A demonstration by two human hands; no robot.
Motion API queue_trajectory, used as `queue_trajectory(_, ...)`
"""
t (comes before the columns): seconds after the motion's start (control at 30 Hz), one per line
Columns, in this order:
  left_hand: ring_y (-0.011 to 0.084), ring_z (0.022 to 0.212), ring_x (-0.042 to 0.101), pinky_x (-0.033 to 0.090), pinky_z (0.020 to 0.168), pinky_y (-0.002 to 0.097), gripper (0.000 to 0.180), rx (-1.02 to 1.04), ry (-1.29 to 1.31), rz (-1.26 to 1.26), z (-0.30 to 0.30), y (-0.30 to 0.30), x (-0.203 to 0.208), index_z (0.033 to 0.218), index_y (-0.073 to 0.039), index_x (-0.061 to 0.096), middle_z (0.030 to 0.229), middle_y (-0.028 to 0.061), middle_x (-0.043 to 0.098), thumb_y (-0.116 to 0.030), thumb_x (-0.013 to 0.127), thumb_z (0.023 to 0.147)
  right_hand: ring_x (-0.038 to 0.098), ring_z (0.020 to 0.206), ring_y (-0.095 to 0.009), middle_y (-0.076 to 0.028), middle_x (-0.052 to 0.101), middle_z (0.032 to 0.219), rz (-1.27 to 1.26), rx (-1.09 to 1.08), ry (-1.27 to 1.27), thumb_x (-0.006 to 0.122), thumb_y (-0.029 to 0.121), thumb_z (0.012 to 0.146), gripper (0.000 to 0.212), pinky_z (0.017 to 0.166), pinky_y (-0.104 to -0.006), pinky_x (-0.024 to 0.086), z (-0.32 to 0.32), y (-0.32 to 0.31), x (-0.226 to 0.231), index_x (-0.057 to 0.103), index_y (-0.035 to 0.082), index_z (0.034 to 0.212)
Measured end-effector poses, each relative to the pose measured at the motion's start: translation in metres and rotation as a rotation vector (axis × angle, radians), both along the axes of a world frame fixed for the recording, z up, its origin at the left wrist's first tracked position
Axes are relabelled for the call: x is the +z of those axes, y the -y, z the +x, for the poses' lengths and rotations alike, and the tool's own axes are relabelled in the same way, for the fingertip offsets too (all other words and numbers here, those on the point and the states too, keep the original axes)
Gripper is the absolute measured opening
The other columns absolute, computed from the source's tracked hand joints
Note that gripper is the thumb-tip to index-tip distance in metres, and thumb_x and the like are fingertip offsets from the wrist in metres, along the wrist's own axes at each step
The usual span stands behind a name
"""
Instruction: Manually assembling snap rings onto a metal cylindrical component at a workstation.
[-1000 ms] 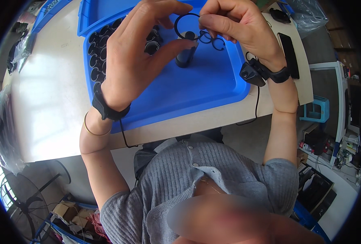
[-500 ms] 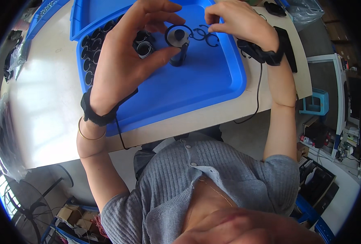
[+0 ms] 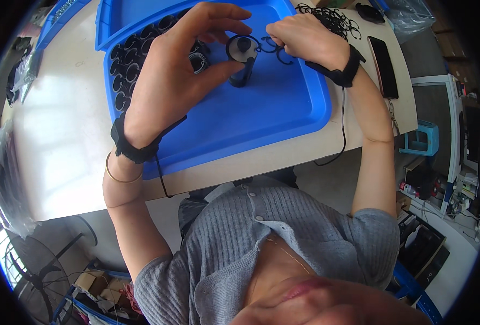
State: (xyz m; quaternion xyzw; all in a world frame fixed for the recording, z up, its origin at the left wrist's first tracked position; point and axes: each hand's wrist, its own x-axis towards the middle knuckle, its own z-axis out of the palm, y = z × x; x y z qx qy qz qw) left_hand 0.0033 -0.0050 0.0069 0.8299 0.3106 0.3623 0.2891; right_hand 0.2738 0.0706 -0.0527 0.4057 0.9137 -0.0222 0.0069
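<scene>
Two hands now apart vs. 1 s ago: R hand point(image 3: 311, 44) has backed off the black ring point(image 3: 227, 50), which now looks to sit around top of the dark post point(image 3: 240, 79) in blue tray point(image 3: 218, 136), so prob. placed, full seating unconfirmed. L hand point(image 3: 172, 78) thumb & fingers spread around ring, contact unclear. R fingers curled by loose clips point(image 3: 278, 56), tips hidden, can't tell if pinching.

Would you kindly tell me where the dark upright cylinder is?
The cylinder stands upper centre in the head view, in the blue tray between the left hand and right hand.
</scene>
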Motion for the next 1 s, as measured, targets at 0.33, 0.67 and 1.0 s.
queue_trajectory(0.33,0.0169,0.111,0.065,0.048,0.100,0.0311,0.056,-0.015,-0.002,-0.037,0.000,0.000,0.002,0.132,-0.002,0.061,0.123,0.0085,0.072,0.007,0.076,0.079,0.069,0.080,-0.034,-0.014,0.068,0.078,0.011,0.014,-0.024,0.068,-0.001,0.077,0.015,0.070,-0.0449,0.051,0.001,0.001,0.003,0.062,0.004,0.090)
queue_trajectory(0.67,0.0165,0.110,0.065,0.049,0.101,0.0316,0.053,0.022,-0.036,-0.048,0.001,0.002,0.003,0.130,-0.004,0.063,0.123,0.0069,0.072,0.006,0.075,0.080,0.069,0.081,-0.034,-0.013,0.070,0.081,0.040,-0.006,0.019,0.069,0.002,0.077,0.012,0.072,-0.0445,0.052,0.005,-0.003,0.002,0.066,0.005,0.088)
queue_trajectory(1.0,0.0184,0.112,0.066,0.050,0.101,0.0324,0.053,0.038,-0.064,-0.032,0.002,0.002,0.001,0.130,-0.004,0.063,0.128,0.0081,0.070,0.005,0.077,0.079,0.068,0.080,-0.034,-0.013,0.069,0.082,-0.045,-0.043,0.040,0.070,0.003,0.077,0.012,0.070,-0.0457,0.050,0.001,0.000,0.011,0.062,0.004,0.086)
